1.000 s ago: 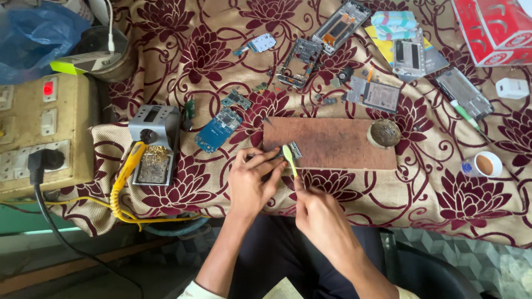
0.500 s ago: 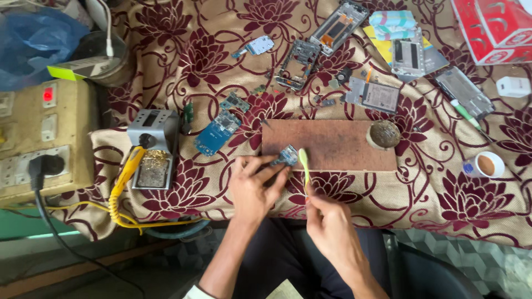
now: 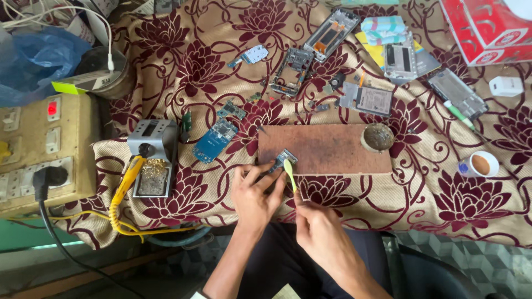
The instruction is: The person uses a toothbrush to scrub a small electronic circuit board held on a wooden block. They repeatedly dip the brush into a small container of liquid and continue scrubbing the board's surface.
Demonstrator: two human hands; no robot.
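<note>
Hands (image 3: 257,194) brushing small circuit board (image 3: 284,159)

A floral cloth (image 3: 166,55) covered the table; left of its brown board (image 3: 332,148) lay a blue circuit board (image 3: 213,141), right a cup (image 3: 479,164).

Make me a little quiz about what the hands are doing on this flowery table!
1. True or false: the left hand holds a small circuit board on the brown wooden board.
2. What colour is the brush in the right hand?
3. Where does the soldering iron's yellow handle lie: A) beside the grey stand, B) on the red box?

Key: 1 true; 2 yellow-green; 3 A.
</note>
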